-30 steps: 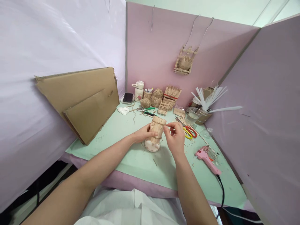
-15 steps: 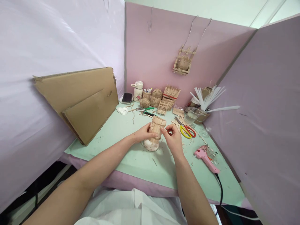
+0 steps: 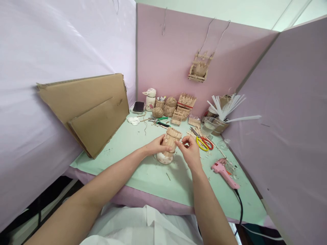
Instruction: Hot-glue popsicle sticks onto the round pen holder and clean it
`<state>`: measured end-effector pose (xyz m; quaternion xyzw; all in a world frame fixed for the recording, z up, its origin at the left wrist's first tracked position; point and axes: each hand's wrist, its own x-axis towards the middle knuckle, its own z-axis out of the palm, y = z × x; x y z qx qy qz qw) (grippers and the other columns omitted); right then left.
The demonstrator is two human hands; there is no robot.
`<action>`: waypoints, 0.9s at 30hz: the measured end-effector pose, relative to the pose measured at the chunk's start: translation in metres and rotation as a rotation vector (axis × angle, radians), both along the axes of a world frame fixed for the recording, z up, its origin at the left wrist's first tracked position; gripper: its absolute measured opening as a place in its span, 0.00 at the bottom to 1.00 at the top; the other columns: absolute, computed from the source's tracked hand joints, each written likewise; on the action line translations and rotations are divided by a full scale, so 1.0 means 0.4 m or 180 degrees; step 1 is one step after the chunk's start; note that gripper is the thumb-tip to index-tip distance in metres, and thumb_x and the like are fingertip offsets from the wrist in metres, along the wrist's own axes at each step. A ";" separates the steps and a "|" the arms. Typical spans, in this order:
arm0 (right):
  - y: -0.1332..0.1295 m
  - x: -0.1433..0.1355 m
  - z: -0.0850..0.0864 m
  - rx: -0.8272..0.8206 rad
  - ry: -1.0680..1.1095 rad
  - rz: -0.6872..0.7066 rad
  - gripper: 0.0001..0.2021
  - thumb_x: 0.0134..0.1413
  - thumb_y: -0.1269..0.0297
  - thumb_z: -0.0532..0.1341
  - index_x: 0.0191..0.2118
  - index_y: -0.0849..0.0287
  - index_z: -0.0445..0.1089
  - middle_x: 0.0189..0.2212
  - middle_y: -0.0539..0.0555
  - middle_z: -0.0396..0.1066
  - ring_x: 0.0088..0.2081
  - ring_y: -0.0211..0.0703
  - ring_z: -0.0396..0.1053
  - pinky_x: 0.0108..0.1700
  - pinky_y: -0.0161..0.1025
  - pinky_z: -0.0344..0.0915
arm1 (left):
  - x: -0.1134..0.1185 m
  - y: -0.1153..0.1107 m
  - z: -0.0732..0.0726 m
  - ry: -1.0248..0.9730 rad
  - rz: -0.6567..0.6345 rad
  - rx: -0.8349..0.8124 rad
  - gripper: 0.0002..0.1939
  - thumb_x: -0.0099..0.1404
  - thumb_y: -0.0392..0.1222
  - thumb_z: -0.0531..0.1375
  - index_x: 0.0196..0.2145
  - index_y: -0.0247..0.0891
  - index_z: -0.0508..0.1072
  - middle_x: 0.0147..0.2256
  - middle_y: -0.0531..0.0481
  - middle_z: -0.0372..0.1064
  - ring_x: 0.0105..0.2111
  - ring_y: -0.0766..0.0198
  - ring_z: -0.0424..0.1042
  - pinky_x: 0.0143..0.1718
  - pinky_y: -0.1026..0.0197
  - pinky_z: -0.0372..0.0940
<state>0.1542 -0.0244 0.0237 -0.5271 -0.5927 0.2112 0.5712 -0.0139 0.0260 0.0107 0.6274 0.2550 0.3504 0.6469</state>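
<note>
A small wooden tower [image 3: 170, 140] with a jagged stick rim leans slightly to the right over a round white base [image 3: 165, 158] on the green tabletop [image 3: 153, 183]. My left hand [image 3: 156, 145] is closed round the tower's left side, thumb across its front. On its right side, my right hand [image 3: 188, 149] has thumb and forefinger drawn together against the wall. Whatever lies between those fingertips is too small to make out. Right of my right hand are scissors [image 3: 202, 143] with yellow and red handles.
A pink glue gun [image 3: 226, 174] with a black cord lies at the right. Cardboard sheets [image 3: 97, 119] stand at the left. Pliers [image 3: 162, 122], twine balls [image 3: 157, 112], a white bottle [image 3: 150, 99] and a plastic cup [image 3: 209, 126] are at the back. A wooden swing [image 3: 200, 69] hangs above.
The tower's top has tilted slightly to the right in my left hand. My right hand has shifted a little to the right with it.
</note>
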 end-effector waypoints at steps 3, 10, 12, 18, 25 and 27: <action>0.000 -0.001 0.003 -0.0010 -0.0003 -0.0006 0.13 0.45 0.56 0.64 0.28 0.57 0.60 0.29 0.48 0.61 0.29 0.37 0.58 0.32 0.36 0.59 | 0.001 -0.001 0.001 0.0033 0.0045 0.0000 0.38 0.43 0.45 0.70 0.50 0.33 0.61 0.52 0.38 0.64 0.53 0.49 0.64 0.50 0.52 0.61; 0.001 -0.002 0.000 -0.0065 0.0026 0.0051 0.14 0.46 0.54 0.63 0.28 0.56 0.60 0.28 0.48 0.61 0.29 0.38 0.59 0.31 0.35 0.59 | 0.002 -0.002 0.003 -0.0033 0.0010 -0.0002 0.38 0.43 0.45 0.70 0.51 0.35 0.62 0.52 0.40 0.64 0.52 0.50 0.64 0.50 0.52 0.61; 0.001 -0.002 0.000 -0.0075 0.0035 0.0055 0.14 0.46 0.54 0.63 0.28 0.56 0.60 0.28 0.48 0.61 0.30 0.38 0.59 0.31 0.35 0.59 | 0.001 -0.002 0.004 -0.0033 0.0007 -0.0010 0.38 0.43 0.45 0.70 0.51 0.35 0.62 0.52 0.39 0.65 0.52 0.51 0.64 0.50 0.52 0.61; 0.001 -0.003 -0.001 -0.0105 0.0088 0.0075 0.13 0.46 0.55 0.64 0.28 0.56 0.60 0.28 0.48 0.60 0.30 0.37 0.59 0.31 0.35 0.58 | -0.001 -0.001 0.000 -0.0044 -0.0019 -0.0003 0.38 0.44 0.45 0.70 0.51 0.35 0.62 0.52 0.40 0.65 0.52 0.51 0.64 0.50 0.53 0.61; 0.000 -0.008 0.006 -0.0051 0.0347 0.0159 0.13 0.47 0.56 0.63 0.28 0.56 0.59 0.27 0.47 0.59 0.29 0.37 0.58 0.30 0.35 0.58 | 0.000 0.002 -0.007 -0.0288 -0.0062 -0.0289 0.40 0.45 0.46 0.70 0.54 0.35 0.61 0.53 0.37 0.64 0.52 0.50 0.65 0.49 0.51 0.62; 0.001 -0.009 0.006 -0.0034 0.0325 0.0130 0.13 0.47 0.56 0.62 0.28 0.56 0.59 0.27 0.47 0.59 0.29 0.37 0.58 0.31 0.35 0.59 | 0.000 0.001 -0.005 -0.0351 -0.0057 -0.0338 0.41 0.45 0.47 0.70 0.55 0.35 0.61 0.53 0.36 0.64 0.51 0.49 0.65 0.49 0.50 0.62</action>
